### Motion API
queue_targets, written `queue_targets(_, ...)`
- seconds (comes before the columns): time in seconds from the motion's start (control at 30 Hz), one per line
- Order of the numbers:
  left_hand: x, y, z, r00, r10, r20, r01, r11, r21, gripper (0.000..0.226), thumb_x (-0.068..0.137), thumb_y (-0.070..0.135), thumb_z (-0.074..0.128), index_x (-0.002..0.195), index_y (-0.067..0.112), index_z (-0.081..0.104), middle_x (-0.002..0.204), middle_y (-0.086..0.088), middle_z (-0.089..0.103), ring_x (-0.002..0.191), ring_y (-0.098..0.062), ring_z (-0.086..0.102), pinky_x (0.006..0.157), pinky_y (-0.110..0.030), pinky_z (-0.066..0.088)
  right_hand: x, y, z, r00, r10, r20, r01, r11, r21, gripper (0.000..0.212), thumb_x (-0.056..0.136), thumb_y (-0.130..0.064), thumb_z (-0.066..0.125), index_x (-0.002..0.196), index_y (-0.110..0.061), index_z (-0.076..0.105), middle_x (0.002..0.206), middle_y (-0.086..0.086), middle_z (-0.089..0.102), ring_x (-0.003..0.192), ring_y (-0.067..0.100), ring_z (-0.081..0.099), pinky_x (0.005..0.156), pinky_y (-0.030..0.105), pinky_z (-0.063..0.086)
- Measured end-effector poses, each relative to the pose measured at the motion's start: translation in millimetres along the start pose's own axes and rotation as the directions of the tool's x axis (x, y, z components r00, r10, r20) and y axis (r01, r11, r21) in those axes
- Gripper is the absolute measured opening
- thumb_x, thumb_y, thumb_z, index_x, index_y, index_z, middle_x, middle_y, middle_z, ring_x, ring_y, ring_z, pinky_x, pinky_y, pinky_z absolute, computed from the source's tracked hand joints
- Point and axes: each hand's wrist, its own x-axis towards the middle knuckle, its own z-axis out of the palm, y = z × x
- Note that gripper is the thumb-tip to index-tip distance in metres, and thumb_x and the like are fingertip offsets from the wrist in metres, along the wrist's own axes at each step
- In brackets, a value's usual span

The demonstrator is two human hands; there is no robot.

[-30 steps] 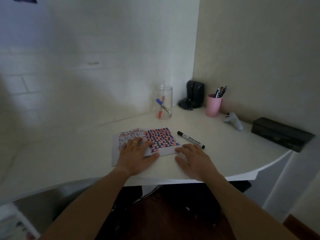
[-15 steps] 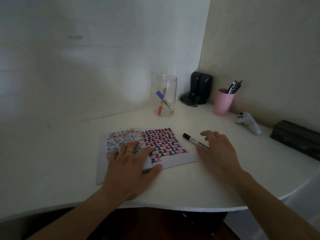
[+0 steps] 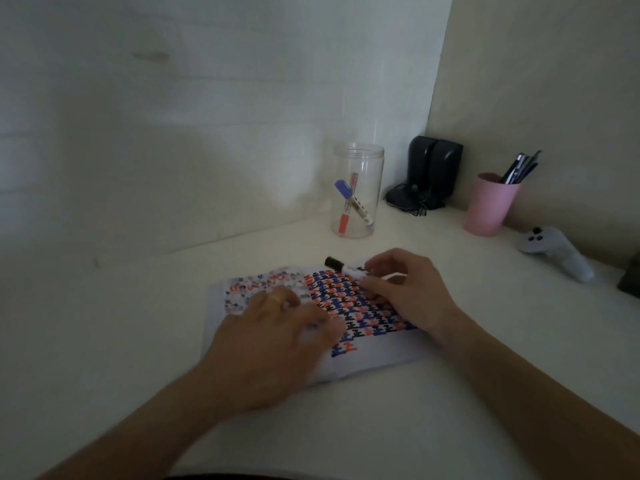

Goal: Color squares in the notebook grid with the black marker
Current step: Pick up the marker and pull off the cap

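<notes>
Your right hand (image 3: 408, 289) has just lifted the black marker (image 3: 349, 268) off the worktop, grip clamped on it, still capped; left hand (image 3: 277, 327) flat on the notebook (image 3: 374, 355)

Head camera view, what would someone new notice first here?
Probably the notebook mid-desk, its grid filled with red, blue and black shapes. Both hands are over it: the right hand holds the black marker, still capped, and the left hand lies on the page.

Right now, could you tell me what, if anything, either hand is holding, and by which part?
The right hand holds the black marker by its white barrel, capped end pointing left. The left hand holds nothing; it lies on the notebook.
</notes>
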Motion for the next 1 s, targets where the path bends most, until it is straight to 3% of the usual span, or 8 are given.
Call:
queue_targets(0.13, 53, -20, -26, 0.973, 0.0, -0.231, -0.053, 0.973, -0.225, 0.04, 0.094, 0.06, 0.044, 0.118, 0.032, 0.062, 0.113, 0.009, 0.067, 0.093, -0.008, 0.063, 0.086, -0.037, 0.054, 0, 7, 1, 0.997, 0.075, -0.036, -0.069, 0.989, 0.129, 0.026, 0.069, -0.025, 0.091, 0.089, -0.02, 0.075, 0.086, -0.001, 0.081, 0.078, 0.015, 0.078, 0.081, 0.038, 0.063)
queue_targets(0.23, 78, -27, -18, 0.936, 0.141, -0.321, -0.207, 0.962, -0.18, 0.045, 0.089, 0.052, 0.062, 0.129, 0.032, 0.054, 0.119, 0.012, 0.063, 0.097, -0.007, 0.061, 0.085, -0.036, 0.055, -6, -3, -7, 0.996, 0.076, -0.039, -0.064, 0.963, 0.261, 0.033, 0.066, -0.02, 0.092, 0.094, -0.02, 0.074, 0.088, -0.001, 0.082, 0.078, 0.016, 0.079, 0.07, 0.028, 0.063)
queue_targets(0.37, 86, -34, 1, 0.861, 0.302, -0.41, -0.357, 0.932, -0.064, 0.028, 0.094, 0.049, 0.056, 0.109, 0.028, 0.065, 0.101, 0.014, 0.065, 0.083, -0.003, 0.061, 0.075, -0.024, 0.051, -10, -11, -8, 0.994, 0.11, -0.011, -0.091, 0.872, 0.482, 0.038, 0.068, -0.014, 0.089, 0.103, -0.019, 0.074, 0.096, 0.004, 0.083, 0.086, 0.02, 0.08, 0.072, 0.032, 0.063)
queue_targets(0.5, 85, -29, 8, 0.816, 0.361, -0.452, -0.452, 0.885, -0.11, 0.025, 0.095, 0.045, 0.057, 0.108, 0.026, 0.065, 0.098, 0.016, 0.059, 0.082, -0.001, 0.057, 0.072, -0.008, 0.04, -14, -18, -6, 0.981, 0.146, 0.125, -0.189, 0.622, 0.76, 0.028, 0.073, -0.016, 0.079, 0.1, -0.007, 0.079, 0.094, 0.012, 0.082, 0.077, 0.019, 0.079, 0.064, 0.021, 0.061)
queue_targets(0.63, 83, -22, 12, 0.815, 0.388, -0.43, -0.471, 0.876, -0.102, 0.027, 0.095, 0.048, 0.051, 0.107, 0.028, 0.065, 0.094, 0.018, 0.046, 0.08, 0.006, 0.049, 0.069, -0.008, 0.036, -17, -19, 5, 0.992, 0.066, 0.106, -0.119, 0.763, 0.636, 0.026, 0.087, -0.028, 0.071, 0.098, -0.006, 0.079, 0.073, 0.008, 0.071, 0.065, 0.016, 0.064, 0.062, 0.023, 0.054)
queue_targets(0.77, 76, -13, 10, 0.806, 0.422, -0.415, -0.507, 0.854, -0.116, 0.023, 0.104, 0.039, 0.04, 0.094, 0.025, 0.055, 0.088, 0.011, 0.048, 0.077, -0.006, 0.05, 0.066, -0.019, 0.038, -19, -20, 10, 0.998, -0.011, 0.068, -0.03, 0.82, 0.572, 0.03, 0.086, -0.028, 0.07, 0.087, 0.001, 0.074, 0.066, 0.007, 0.069, 0.057, 0.015, 0.061, 0.055, 0.022, 0.051)
queue_targets(0.9, 72, -6, 5, 0.878, 0.407, -0.25, -0.476, 0.793, -0.381, 0.032, 0.106, 0.039, 0.031, 0.086, 0.022, 0.049, 0.081, 0.007, 0.055, 0.073, -0.011, 0.051, 0.067, -0.026, 0.04, -22, -24, 10, 0.994, -0.063, 0.084, -0.006, 0.762, 0.647, 0.027, 0.085, -0.028, 0.067, 0.079, -0.002, 0.073, 0.065, 0.011, 0.068, 0.055, 0.016, 0.06, 0.053, 0.022, 0.051)
queue_targets(1.0, 72, -9, 1, 0.893, 0.448, -0.05, -0.282, 0.469, -0.837, 0.036, 0.104, 0.039, 0.039, 0.076, 0.017, 0.046, 0.066, -0.002, 0.041, 0.057, -0.017, 0.033, 0.055, -0.033, 0.027, -23, -30, 9, 0.989, -0.103, 0.107, -0.006, 0.696, 0.718, 0.024, 0.083, -0.025, 0.065, 0.076, -0.003, 0.073, 0.062, 0.009, 0.067, 0.052, 0.016, 0.058, 0.051, 0.021, 0.049)
